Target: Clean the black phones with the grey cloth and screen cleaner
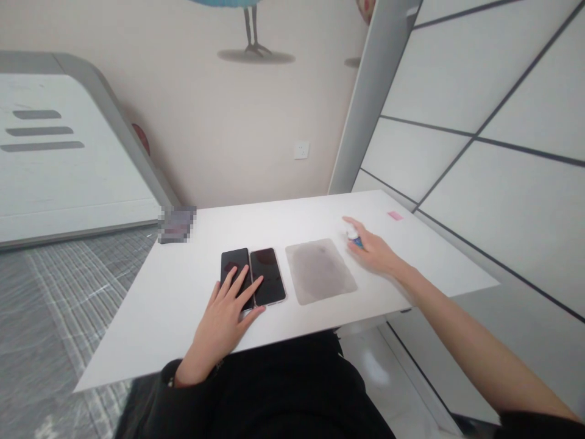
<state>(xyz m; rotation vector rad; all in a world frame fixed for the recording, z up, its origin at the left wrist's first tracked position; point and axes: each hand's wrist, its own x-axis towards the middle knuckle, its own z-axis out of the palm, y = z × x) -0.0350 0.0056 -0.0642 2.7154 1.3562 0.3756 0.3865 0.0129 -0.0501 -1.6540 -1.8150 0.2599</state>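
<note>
Your left hand is resting, fingers spread, on the slick, fragile black glass smartphone at 9 o'clock of the grey rectangular cloth; grip its long edges. Your right hand is cupping a light white-capped blue spray bottle at the cloth's 2 o'clock; closure unclear.

Black cuff at left hand, right sleeve pushed up

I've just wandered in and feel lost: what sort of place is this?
Most likely a bedroom at home: a bed with grey checked bedding sits beside the white table, a cartoon bird decal is on the wall, and what look like white wardrobe doors stand alongside.
</note>
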